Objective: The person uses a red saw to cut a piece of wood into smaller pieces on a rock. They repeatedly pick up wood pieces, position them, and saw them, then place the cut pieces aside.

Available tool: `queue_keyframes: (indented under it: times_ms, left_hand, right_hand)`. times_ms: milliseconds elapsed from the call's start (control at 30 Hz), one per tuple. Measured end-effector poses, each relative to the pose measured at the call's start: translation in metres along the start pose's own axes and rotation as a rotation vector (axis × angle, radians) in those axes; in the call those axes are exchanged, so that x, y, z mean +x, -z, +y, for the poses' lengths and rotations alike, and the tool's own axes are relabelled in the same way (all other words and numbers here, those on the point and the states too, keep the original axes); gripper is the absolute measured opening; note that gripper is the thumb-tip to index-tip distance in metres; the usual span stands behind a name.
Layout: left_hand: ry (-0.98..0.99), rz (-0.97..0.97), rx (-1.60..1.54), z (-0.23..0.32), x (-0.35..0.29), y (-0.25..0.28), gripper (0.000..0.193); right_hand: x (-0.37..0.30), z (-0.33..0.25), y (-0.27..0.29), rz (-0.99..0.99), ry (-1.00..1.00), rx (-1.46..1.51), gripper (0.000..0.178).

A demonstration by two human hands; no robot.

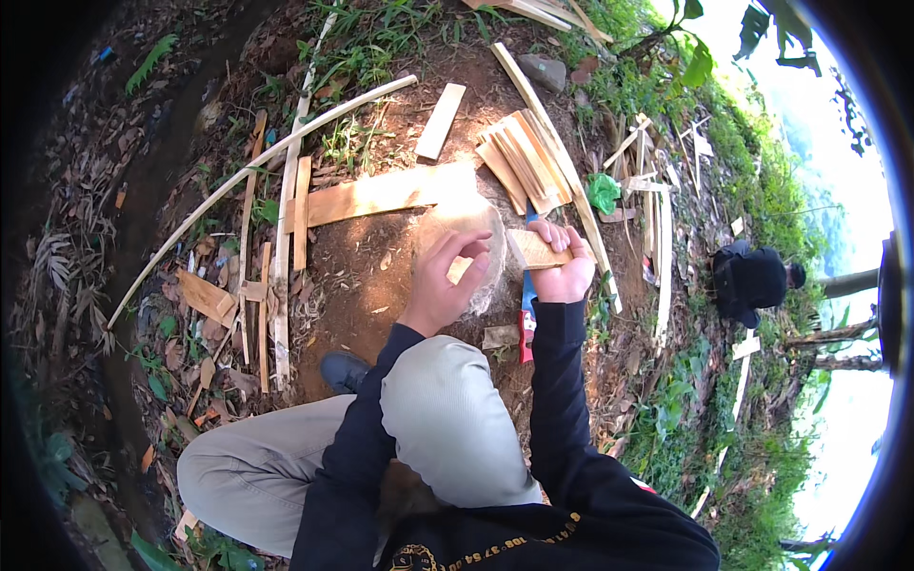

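I'm seeing a pale, round, rough-edged wooden block [457, 217] standing on brown soil [343, 271]. Beside it, a long red-handled, blue-bladed tool [528, 293] is passing under a short, flat, pale wooden board [530, 249]; the board slipping could be bringing the blade against the right hand [564, 264], whose bent fingers are gripping it. The left hand [447, 281] is hovering over the block, half-curled, holding nothing.

Outdoor site, daylight. Bare brown soil [345, 262] covers the middle, sunlit in patches; leaf litter [100, 181] spreads over the shaded left side. Grass [376, 33] grows along the top, grey stone [543, 72] near it. Green undergrowth [728, 109] lines the right, tree trunks [849, 283] at far edge, sky [826, 143] behind (badly overexposed, nearly white).
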State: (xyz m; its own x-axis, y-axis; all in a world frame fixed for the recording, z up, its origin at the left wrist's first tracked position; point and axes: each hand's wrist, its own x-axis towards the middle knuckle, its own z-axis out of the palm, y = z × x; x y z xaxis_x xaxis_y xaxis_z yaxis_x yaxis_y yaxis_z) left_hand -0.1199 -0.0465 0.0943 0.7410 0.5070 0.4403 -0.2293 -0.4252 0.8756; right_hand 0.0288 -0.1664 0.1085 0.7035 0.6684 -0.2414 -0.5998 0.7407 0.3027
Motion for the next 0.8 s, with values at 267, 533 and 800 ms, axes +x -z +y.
queue_keyframes:
  times_ms: [267,533,800]
  left_hand:
    - [0.079,-0.157,-0.263,0.058,0.041,0.022,0.033]
    - [0.379,-0.206,-0.524,0.078,0.052,0.014,0.027]
    - [0.264,-0.322,-0.404,0.106,0.049,0.025,0.026]
  right_hand:
    - [-0.004,0.014,-0.026,0.005,-0.087,0.110,0.026]
    - [-0.009,0.028,-0.026,-0.106,0.001,-0.015,0.025]
    - [-0.024,0.044,-0.046,-0.241,0.250,-0.416,0.032]
